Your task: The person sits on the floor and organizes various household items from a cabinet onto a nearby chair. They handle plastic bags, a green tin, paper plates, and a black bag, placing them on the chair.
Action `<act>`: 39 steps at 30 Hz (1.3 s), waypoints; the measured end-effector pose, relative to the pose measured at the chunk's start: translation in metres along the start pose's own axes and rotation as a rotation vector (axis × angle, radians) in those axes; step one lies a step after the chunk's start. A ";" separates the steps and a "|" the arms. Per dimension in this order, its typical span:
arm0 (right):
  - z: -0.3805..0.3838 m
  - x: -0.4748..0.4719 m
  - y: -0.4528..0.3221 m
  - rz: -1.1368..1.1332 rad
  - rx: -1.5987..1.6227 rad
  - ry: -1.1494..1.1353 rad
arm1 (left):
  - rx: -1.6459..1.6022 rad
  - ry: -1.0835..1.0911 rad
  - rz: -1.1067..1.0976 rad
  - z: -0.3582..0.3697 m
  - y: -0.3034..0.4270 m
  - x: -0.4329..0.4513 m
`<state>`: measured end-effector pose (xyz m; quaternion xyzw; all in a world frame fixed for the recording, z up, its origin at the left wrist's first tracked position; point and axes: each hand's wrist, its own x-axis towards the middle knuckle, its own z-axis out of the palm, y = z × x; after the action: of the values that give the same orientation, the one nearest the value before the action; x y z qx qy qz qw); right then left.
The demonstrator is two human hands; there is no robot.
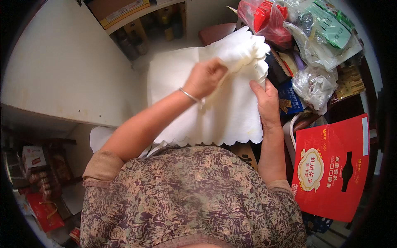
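Note:
A white cloth with scalloped edges [186,124] is spread in front of my torso, folded in layers at its upper right, with faint yellowish marks. My left hand [207,76], with a silver bangle at the wrist, is closed over the middle of the cloth and blurred; whether fabric is pinched in its fingers cannot be made out. My right hand [266,100] grips the cloth's right edge, thumb on top and fingers behind it.
An open white cabinet door [68,62] stands at the left, beside a shelf [136,17] with bottles below it. Plastic bags [316,86] and packages crowd the right, above a red carton [335,173]. Boxes [34,156] lie at the lower left.

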<state>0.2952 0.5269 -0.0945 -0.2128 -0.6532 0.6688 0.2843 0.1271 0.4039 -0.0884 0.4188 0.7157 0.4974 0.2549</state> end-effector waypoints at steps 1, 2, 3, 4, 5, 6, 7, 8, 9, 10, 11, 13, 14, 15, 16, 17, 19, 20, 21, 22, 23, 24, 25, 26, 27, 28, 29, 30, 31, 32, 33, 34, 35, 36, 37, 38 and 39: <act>0.000 0.001 -0.002 0.000 0.009 0.009 | -0.148 0.092 -0.011 -0.009 -0.022 0.014; 0.000 0.003 -0.002 0.002 0.019 0.018 | -0.294 0.184 -0.023 -0.023 -0.046 0.027; -0.010 0.005 0.004 0.007 0.027 0.024 | -0.403 0.180 -0.120 -0.040 -0.050 0.034; -0.013 0.004 0.002 0.052 0.060 0.059 | -0.510 0.179 -0.217 -0.057 -0.048 0.036; -0.016 0.003 0.002 0.072 0.066 0.078 | -0.605 0.182 -0.287 -0.066 -0.045 0.036; -0.017 0.004 0.002 0.092 0.077 0.085 | -0.697 0.198 -0.356 -0.077 -0.043 0.032; -0.017 0.005 0.002 0.105 0.077 0.082 | -0.751 0.208 -0.391 -0.084 -0.053 0.029; -0.017 0.006 0.001 0.117 0.077 0.080 | -0.734 0.208 -0.407 -0.090 -0.060 0.026; -0.017 0.006 0.002 0.133 0.078 0.082 | -0.716 0.204 -0.426 -0.094 -0.067 0.023; -0.018 0.006 0.003 0.133 0.101 0.071 | -0.698 0.198 -0.446 -0.098 -0.074 0.020; -0.019 0.006 0.005 0.133 0.125 0.061 | -0.649 0.239 -0.481 -0.101 -0.081 0.017; -0.015 0.005 0.003 0.129 0.198 0.059 | -0.671 0.257 -0.485 -0.102 -0.090 0.013; -0.013 0.005 0.004 0.143 0.202 0.056 | -0.681 0.266 -0.486 -0.102 -0.094 0.011; -0.014 0.007 0.003 0.152 0.198 0.057 | -0.692 0.264 -0.448 -0.100 -0.093 0.013; -0.015 0.007 0.003 0.161 0.195 0.058 | -0.704 0.262 -0.410 -0.097 -0.091 0.013; -0.014 0.007 0.003 0.173 0.204 0.072 | -0.715 0.260 -0.372 -0.095 -0.089 0.014; -0.012 0.010 0.002 0.189 0.217 0.098 | -0.651 0.301 -0.355 -0.089 -0.076 0.018; -0.014 0.009 0.001 0.201 0.201 0.131 | -0.620 0.322 -0.347 -0.086 -0.072 0.020; -0.015 0.008 0.001 0.213 0.187 0.157 | -0.607 0.357 -0.336 -0.086 -0.072 0.020; -0.017 0.007 0.001 0.225 0.173 0.183 | -0.594 0.392 -0.326 -0.087 -0.072 0.020; -0.018 0.006 0.003 0.218 0.183 0.185 | -0.581 0.428 -0.316 -0.089 -0.072 0.020; -0.021 0.004 0.005 0.213 0.193 0.189 | -0.584 0.436 -0.339 -0.091 -0.077 0.020; -0.023 0.002 0.008 0.208 0.204 0.192 | -0.587 0.445 -0.361 -0.094 -0.085 0.020; -0.024 -0.001 0.009 0.209 0.220 0.192 | -0.590 0.453 -0.384 -0.097 -0.092 0.020; -0.025 -0.003 0.010 0.213 0.239 0.188 | -0.597 0.457 -0.405 -0.098 -0.099 0.019; -0.025 -0.005 0.011 0.217 0.258 0.184 | -0.604 0.460 -0.425 -0.099 -0.106 0.018; -0.024 -0.005 0.010 0.220 0.259 0.186 | -0.611 0.465 -0.446 -0.100 -0.112 0.017; -0.022 -0.006 0.008 0.224 0.258 0.195 | -0.505 0.530 -0.437 -0.097 -0.109 0.017; -0.020 -0.008 0.006 0.224 0.258 0.205 | -0.396 0.592 -0.424 -0.091 -0.101 0.016; -0.018 -0.010 0.005 0.204 0.245 0.177 | -0.287 0.653 -0.410 -0.085 -0.093 0.014; -0.013 -0.010 0.003 0.184 0.233 0.144 | 0.012 0.739 -0.083 -0.085 -0.086 0.012; -0.009 -0.010 0.002 0.163 0.222 0.110 | 0.314 0.801 0.248 -0.084 -0.079 0.009; -0.006 -0.011 0.002 0.150 0.145 0.081 | 0.617 0.839 0.581 -0.082 -0.070 0.005; 0.000 -0.012 0.003 0.099 0.157 0.028 | 0.455 0.656 0.539 -0.067 -0.049 -0.002; 0.008 -0.014 0.001 0.092 0.151 0.000 | 0.296 0.473 0.489 -0.047 -0.025 -0.009; 0.015 -0.016 -0.003 0.083 0.145 -0.030 | 0.098 0.359 0.411 -0.030 -0.005 -0.013; 0.021 -0.017 -0.008 0.060 0.043 -0.065 | -0.094 0.248 0.332 -0.017 0.009 -0.012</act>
<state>0.2945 0.4998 -0.0868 -0.2039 -0.6410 0.6975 0.2472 0.1230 0.3869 -0.0738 0.4543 0.6389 0.6129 0.0988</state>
